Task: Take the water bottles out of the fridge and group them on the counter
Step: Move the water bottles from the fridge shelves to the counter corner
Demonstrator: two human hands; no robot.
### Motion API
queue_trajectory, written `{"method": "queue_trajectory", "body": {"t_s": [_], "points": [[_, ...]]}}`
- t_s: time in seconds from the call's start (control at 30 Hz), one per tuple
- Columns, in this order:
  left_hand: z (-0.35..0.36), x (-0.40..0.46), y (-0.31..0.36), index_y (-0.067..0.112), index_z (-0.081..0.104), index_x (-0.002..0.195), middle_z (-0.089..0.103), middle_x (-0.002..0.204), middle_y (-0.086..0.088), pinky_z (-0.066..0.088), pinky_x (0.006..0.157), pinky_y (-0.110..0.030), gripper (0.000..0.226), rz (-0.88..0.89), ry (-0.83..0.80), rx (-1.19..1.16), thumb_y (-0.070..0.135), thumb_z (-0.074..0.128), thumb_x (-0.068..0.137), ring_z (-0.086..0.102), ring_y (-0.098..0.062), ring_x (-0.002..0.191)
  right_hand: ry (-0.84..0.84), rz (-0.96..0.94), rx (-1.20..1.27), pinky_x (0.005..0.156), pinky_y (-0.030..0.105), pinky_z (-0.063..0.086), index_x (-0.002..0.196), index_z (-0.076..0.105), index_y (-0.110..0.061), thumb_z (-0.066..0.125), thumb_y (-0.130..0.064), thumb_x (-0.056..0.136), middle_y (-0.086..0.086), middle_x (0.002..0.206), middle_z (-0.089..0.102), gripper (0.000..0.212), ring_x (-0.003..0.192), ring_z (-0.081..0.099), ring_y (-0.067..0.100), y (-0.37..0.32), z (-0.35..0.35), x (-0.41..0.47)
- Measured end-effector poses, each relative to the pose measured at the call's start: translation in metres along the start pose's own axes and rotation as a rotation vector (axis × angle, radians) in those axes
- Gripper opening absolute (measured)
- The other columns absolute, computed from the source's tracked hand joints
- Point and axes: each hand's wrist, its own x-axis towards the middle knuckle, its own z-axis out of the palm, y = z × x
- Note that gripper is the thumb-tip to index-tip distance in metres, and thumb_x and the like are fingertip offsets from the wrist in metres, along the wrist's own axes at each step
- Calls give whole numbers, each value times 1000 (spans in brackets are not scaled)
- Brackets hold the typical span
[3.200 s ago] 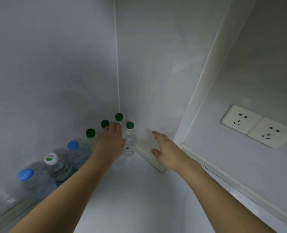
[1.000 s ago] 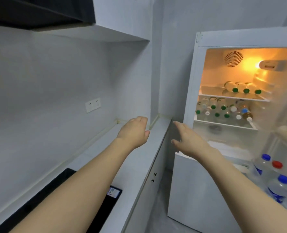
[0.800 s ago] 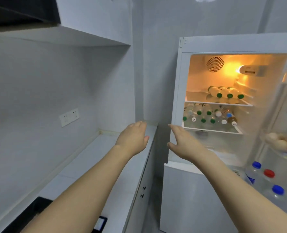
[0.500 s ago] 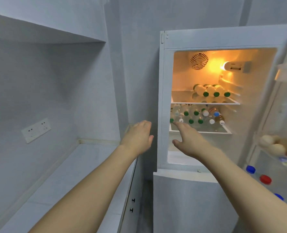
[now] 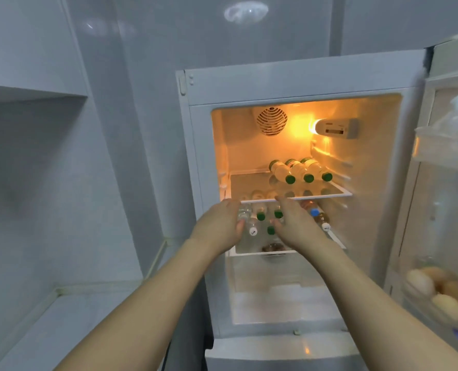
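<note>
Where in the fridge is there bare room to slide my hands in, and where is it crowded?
The upper shelf is bare left of three green-capped bottles. The compartment below the lower shelf looks bare. The lower shelf is crowded with bottles; both the left hand and right hand reach there.

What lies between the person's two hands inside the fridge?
Head view: green-capped bottles lying on the lower shelf, between left hand and right hand.

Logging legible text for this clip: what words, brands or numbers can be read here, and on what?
None can be read.
Control panel beside the fridge lamp: dark print, too blurred.
Labels on the three green-capped bottles lying on the top shelf: too small.
White cap on the lower shelf: a dark mark, illegible.
</note>
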Motion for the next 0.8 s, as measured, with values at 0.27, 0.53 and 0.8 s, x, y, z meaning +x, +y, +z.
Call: {"method": "queue_trajectory", "body": {"t_s": [0.27,0.53,0.8], "points": [[35,117,16,11,49,134,57,132,-9,40,87,-26,42,-29,-68,-167,31,48,97,55,-25,116,164,155,195,93,37,47,139,43,-14,50,-12,92,9,137,50,47,117,53,28,60,-3,89],[92,226,27,20,54,120,59,111,3,42,84,-31,28,-77,-175,-430,32,54,95,55,-18,100,210,317,146,84,34,46,130,49,-11,53,-10,89,10,126,58,42,107,58,27,115,3,175],[159,309,39,13,62,103,64,92,-2,46,63,-29,52,-276,-236,-591,61,50,85,60,-19,82,198,397,-45,83,41,55,130,46,-12,59,-25,90,8,119,60,43,99,62,25,166,21,244]]}}
